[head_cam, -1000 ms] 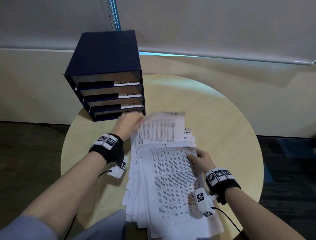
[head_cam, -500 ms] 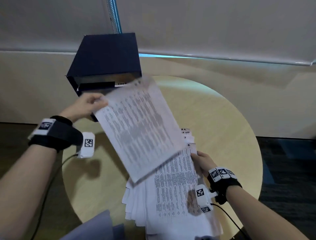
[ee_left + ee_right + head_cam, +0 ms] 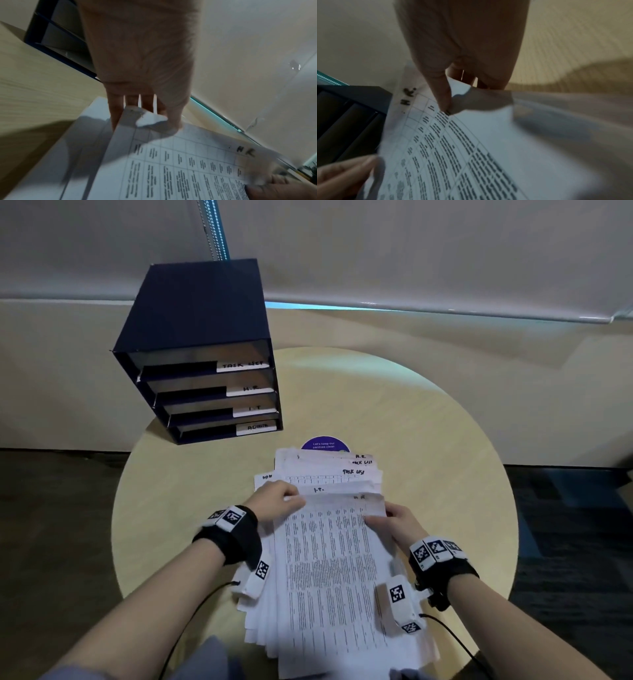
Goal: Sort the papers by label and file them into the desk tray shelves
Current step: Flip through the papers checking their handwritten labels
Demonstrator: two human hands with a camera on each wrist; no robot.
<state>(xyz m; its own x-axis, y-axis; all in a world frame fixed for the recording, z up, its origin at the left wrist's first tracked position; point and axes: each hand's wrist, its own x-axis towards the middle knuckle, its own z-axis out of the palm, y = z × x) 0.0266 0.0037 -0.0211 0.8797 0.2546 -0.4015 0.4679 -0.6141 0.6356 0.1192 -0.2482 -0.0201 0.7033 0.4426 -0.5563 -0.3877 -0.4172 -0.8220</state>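
Note:
A dark blue desk tray (image 3: pixel 202 337) stands at the table's back left, with shelves labelled TASK LIST, H.R., I.T. and ADMIN from top to bottom. A fanned stack of printed papers (image 3: pixel 329 470) lies in front of me. Its top sheet (image 3: pixel 329 570) carries a handwritten H.R. label (image 3: pixel 245 151). My left hand (image 3: pixel 279 501) pinches that sheet's top left corner, thumb above and fingers beneath (image 3: pixel 145 119). At the top right corner my right hand (image 3: pixel 394 518) pinches the same sheet (image 3: pixel 471 148), thumb (image 3: pixel 443 94) on top.
The round light wood table (image 3: pixel 428 440) ends close behind the tray and near my arms. A purple round sticker (image 3: pixel 325 444) shows behind the stack. A beige wall (image 3: pixel 445 354) runs behind, and dark carpet (image 3: pixel 565 525) lies on both sides.
The sheet my left hand carried up toward the tray is no longer in it. That hand has come back to the stack. Both hands now pinch the top sheet's far corners.

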